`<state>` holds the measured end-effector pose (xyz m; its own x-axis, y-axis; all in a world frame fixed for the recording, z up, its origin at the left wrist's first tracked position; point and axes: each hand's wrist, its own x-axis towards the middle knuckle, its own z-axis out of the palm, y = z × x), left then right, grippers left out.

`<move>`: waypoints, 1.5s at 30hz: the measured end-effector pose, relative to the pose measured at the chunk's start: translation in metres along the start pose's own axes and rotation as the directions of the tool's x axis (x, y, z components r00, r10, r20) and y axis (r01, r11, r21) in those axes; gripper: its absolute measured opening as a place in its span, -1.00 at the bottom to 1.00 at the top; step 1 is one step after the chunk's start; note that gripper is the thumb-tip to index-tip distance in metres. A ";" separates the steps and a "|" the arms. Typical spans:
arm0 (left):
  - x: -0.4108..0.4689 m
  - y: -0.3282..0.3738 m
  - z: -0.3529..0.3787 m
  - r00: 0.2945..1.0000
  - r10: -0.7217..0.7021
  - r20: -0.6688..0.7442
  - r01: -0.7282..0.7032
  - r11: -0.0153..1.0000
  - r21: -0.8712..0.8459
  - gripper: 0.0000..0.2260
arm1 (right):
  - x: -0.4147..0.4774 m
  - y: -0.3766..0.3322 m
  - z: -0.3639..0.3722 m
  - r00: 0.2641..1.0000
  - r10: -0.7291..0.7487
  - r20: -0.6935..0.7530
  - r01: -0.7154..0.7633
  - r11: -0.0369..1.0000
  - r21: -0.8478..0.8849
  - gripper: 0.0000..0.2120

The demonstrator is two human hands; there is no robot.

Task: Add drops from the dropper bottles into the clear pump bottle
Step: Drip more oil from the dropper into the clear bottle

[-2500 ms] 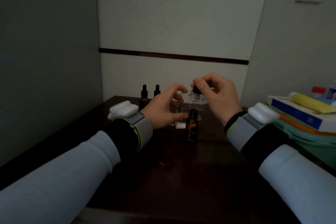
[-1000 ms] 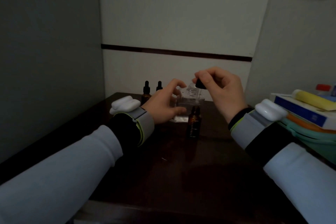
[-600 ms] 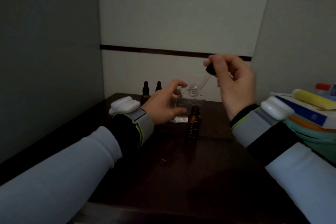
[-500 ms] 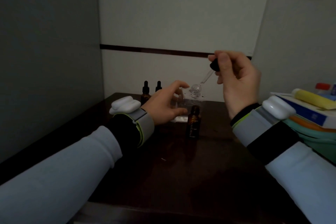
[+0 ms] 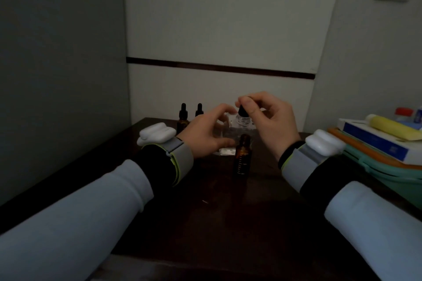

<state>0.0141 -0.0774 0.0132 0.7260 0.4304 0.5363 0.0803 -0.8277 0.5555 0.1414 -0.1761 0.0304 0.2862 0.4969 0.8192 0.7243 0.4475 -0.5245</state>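
Left hand point(image 5: 205, 136) grips clear bottle point(image 5: 243, 121); right hand point(image 5: 272, 122) pinches dropper point(image 5: 241, 111) at its mouth. Squeeze gently, hold tip centred, upright.

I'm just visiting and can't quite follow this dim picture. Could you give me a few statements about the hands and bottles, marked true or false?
1. The right hand pinches a black dropper over the clear bottle. True.
2. The amber bottle in front is capped. False: its neck is open, with no cap on.
3. Two capped bottles stand at the back, behind the left hand. True.
4. The left hand lies flat on the table, away from everything. False: its fingers curl round the clear bottle.
5. The yellow tube lies beside the amber bottle. False: it lies on the books at the right.
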 end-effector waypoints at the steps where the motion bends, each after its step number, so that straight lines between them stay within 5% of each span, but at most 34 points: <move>1: 0.000 0.000 0.000 1.000 -0.003 -0.001 0.003 1.000 0.004 -0.51 | -0.001 0.000 -0.001 1.000 0.000 0.005 0.000 1.000 -0.002 -0.91; 24: 0.001 0.001 0.000 0.999 -0.028 0.015 0.028 1.000 0.005 -0.52 | 0.002 0.001 -0.001 1.000 0.016 0.003 -0.016 1.000 0.020 -0.86; 31: 0.000 0.002 -0.002 0.999 -0.041 0.025 0.041 0.999 0.008 -0.52 | 0.014 -0.022 -0.016 0.952 -0.084 -0.296 0.144 0.972 0.185 -0.89; 38: 0.000 0.003 -0.001 0.998 -0.053 0.025 0.053 0.998 0.017 -0.51 | 0.008 -0.015 -0.014 0.996 -0.023 -0.084 0.033 0.992 0.121 -0.89; 45: 0.000 0.002 -0.002 0.998 -0.053 0.025 0.052 0.998 0.018 -0.51 | 0.003 -0.011 -0.010 0.999 -0.027 -0.029 0.028 0.999 0.034 -0.88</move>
<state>0.0135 -0.0786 0.0157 0.7373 0.4645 0.4905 0.1303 -0.8103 0.5714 0.1408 -0.1872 0.0409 0.2849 0.4628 0.8394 0.7105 0.4859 -0.5090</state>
